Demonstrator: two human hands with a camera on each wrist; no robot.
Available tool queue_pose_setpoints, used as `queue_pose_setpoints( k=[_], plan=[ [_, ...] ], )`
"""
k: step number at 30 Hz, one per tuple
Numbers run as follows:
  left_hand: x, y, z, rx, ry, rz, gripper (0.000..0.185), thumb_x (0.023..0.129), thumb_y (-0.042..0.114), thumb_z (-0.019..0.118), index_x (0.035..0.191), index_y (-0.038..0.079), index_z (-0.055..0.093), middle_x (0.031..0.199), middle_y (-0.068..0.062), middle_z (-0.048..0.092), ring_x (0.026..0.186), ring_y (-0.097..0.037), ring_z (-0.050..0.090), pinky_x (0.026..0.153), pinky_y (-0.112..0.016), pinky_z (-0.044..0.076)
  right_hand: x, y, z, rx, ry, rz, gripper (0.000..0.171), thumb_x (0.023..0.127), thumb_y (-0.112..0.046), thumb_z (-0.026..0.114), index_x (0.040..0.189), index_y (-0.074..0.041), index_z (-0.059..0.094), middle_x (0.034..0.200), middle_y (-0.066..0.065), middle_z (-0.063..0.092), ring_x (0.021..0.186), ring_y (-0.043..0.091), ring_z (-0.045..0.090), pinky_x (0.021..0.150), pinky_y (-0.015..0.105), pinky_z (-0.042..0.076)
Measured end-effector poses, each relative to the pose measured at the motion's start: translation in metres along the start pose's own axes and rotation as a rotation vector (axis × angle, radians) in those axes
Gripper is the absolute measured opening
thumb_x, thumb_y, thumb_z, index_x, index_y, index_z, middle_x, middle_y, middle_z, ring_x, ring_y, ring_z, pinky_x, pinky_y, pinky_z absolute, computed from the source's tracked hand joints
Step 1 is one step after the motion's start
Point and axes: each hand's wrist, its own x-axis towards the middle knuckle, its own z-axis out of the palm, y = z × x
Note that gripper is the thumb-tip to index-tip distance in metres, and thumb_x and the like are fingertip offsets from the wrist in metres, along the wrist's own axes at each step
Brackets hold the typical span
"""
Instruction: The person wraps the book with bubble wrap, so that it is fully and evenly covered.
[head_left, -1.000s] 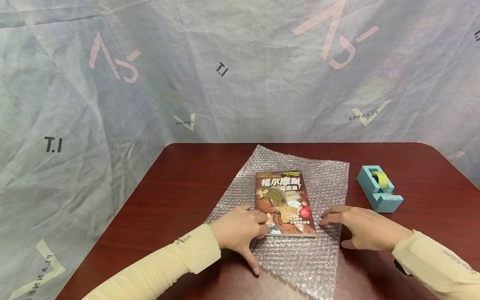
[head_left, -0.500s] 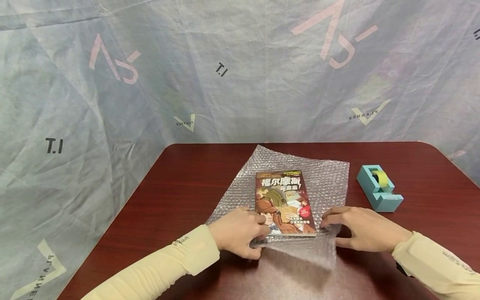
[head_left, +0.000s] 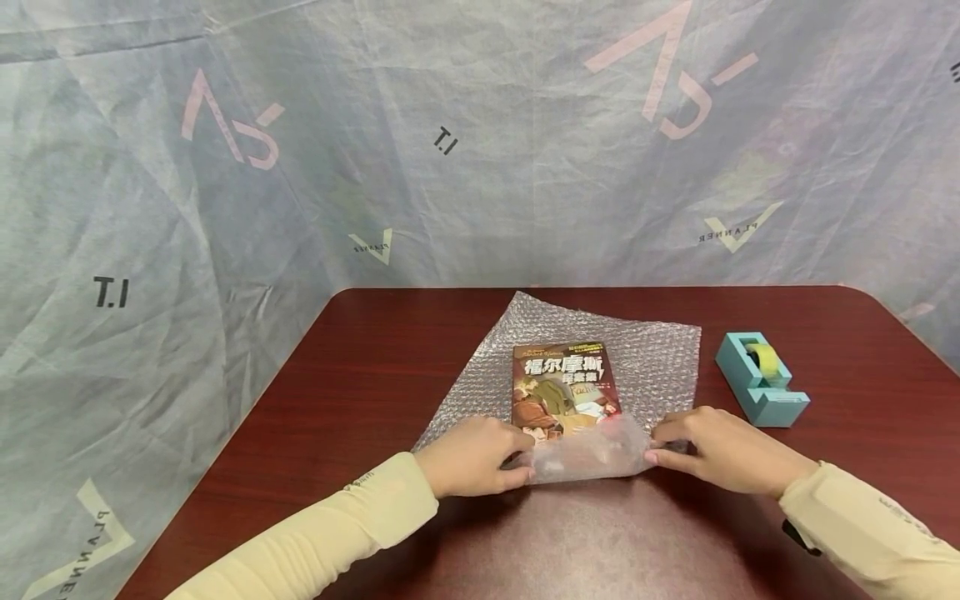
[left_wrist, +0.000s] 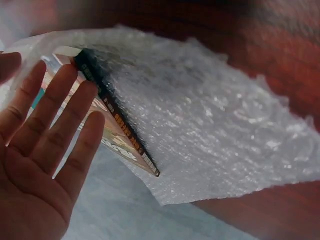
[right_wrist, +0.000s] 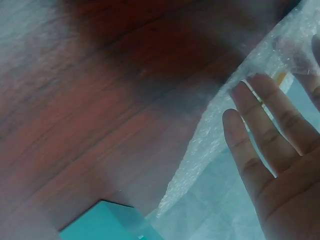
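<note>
A paperback book (head_left: 562, 392) with an illustrated cover lies face up on a sheet of bubble wrap (head_left: 480, 375). The sheet's near end is folded up over the book's lower part, its cover showing faintly through. At the fold's left end, my left hand (head_left: 480, 457) pinches the bubble wrap between thumb and fingers. My right hand (head_left: 727, 450) pinches the fold's right end. In the left wrist view, the book's dark spine (left_wrist: 120, 117) runs beside the left fingers (left_wrist: 75, 107). The right wrist view has the right fingers (right_wrist: 265, 130) over the wrap's edge (right_wrist: 200, 145).
A teal tape dispenser (head_left: 761, 379) with a yellow roll stands right of the wrap, beyond the right hand. The dark red wooden table (head_left: 360, 367) extends around the sheet. Grey printed fabric (head_left: 480, 167) hangs behind the table and along its left side.
The near end of the bubble wrap has come up off the table and folded away from me over the book's lower part. Both thumbs have moved in towards the fingers, with the wrap between.
</note>
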Motion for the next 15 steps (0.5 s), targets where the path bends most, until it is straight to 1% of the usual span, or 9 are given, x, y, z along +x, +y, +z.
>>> queue_pose_setpoints(
  k=[2, 5, 7, 9, 11, 12, 13, 15],
  plan=[
    [0.001, -0.002, -0.001, -0.048, 0.009, -0.008, 0.026, 0.093, 0.025, 0.07, 0.074, 0.019, 0.054, 0.063, 0.013, 0.043, 0.058, -0.005, 0.045, 0.056, -0.026, 0.042, 0.002, 0.0, -0.002, 0.023, -0.01, 0.01, 0.008, 0.098, -0.034, 0.07, 0.092, -0.029, 0.073, 0.086, -0.025, 0.063, 0.07, -0.007, 0.054, 0.06, 0.023, 0.048],
    [0.002, -0.004, -0.003, -0.099, 0.013, -0.038, 0.025, 0.094, 0.024, 0.07, 0.075, 0.018, 0.055, 0.06, 0.011, 0.041, 0.057, -0.007, 0.044, 0.055, -0.026, 0.04, 0.003, -0.002, -0.004, 0.018, -0.027, 0.046, 0.011, 0.096, -0.034, 0.073, 0.09, -0.027, 0.066, 0.076, -0.024, 0.057, 0.062, -0.006, 0.047, 0.056, 0.022, 0.042],
    [0.004, -0.005, -0.003, -0.137, 0.011, -0.069, 0.024, 0.095, 0.023, 0.07, 0.076, 0.017, 0.057, 0.06, 0.01, 0.042, 0.058, -0.008, 0.044, 0.057, -0.026, 0.039, 0.004, -0.004, -0.004, -0.004, -0.044, 0.088, 0.019, 0.093, -0.038, 0.075, 0.095, -0.024, 0.062, 0.076, -0.021, 0.054, 0.062, -0.004, 0.045, 0.056, 0.023, 0.04],
    [0.006, -0.007, -0.003, -0.161, 0.003, -0.108, 0.023, 0.096, 0.024, 0.07, 0.077, 0.017, 0.058, 0.061, 0.01, 0.043, 0.059, -0.008, 0.044, 0.058, -0.026, 0.039, 0.004, -0.007, -0.004, -0.039, -0.053, 0.138, 0.032, 0.09, -0.046, 0.076, 0.097, -0.022, 0.057, 0.076, -0.017, 0.052, 0.064, 0.0, 0.046, 0.058, 0.026, 0.039],
    [0.008, -0.008, -0.004, -0.183, -0.001, -0.129, 0.022, 0.097, 0.022, 0.07, 0.078, 0.017, 0.06, 0.062, 0.009, 0.045, 0.06, -0.008, 0.044, 0.059, -0.026, 0.04, 0.003, -0.009, -0.004, -0.07, -0.032, 0.173, 0.044, 0.087, -0.055, 0.076, 0.106, -0.018, 0.06, 0.088, -0.013, 0.06, 0.074, 0.006, 0.056, 0.063, 0.032, 0.047],
    [0.008, -0.009, -0.003, -0.188, -0.004, -0.136, 0.021, 0.097, 0.022, 0.07, 0.078, 0.017, 0.06, 0.063, 0.008, 0.046, 0.06, -0.008, 0.044, 0.06, -0.026, 0.041, 0.004, -0.011, -0.003, -0.086, -0.011, 0.187, 0.052, 0.085, -0.059, 0.076, 0.11, -0.015, 0.063, 0.096, -0.008, 0.064, 0.081, 0.011, 0.061, 0.067, 0.036, 0.051],
    [0.009, -0.01, -0.004, -0.193, -0.004, -0.14, 0.02, 0.097, 0.022, 0.069, 0.079, 0.017, 0.061, 0.063, 0.009, 0.048, 0.06, -0.008, 0.045, 0.06, -0.026, 0.041, 0.004, -0.012, -0.002, -0.095, 0.014, 0.193, 0.057, 0.084, -0.06, 0.076, 0.113, -0.013, 0.065, 0.102, -0.003, 0.066, 0.088, 0.017, 0.065, 0.071, 0.04, 0.054],
    [0.011, -0.011, -0.004, -0.203, -0.004, -0.138, 0.02, 0.097, 0.021, 0.069, 0.079, 0.017, 0.061, 0.063, 0.008, 0.048, 0.059, -0.008, 0.045, 0.06, -0.025, 0.041, 0.006, -0.013, 0.0, -0.089, 0.07, 0.186, 0.063, 0.083, -0.059, 0.077, 0.118, -0.007, 0.068, 0.113, 0.008, 0.068, 0.099, 0.029, 0.067, 0.079, 0.048, 0.056]
  ],
)
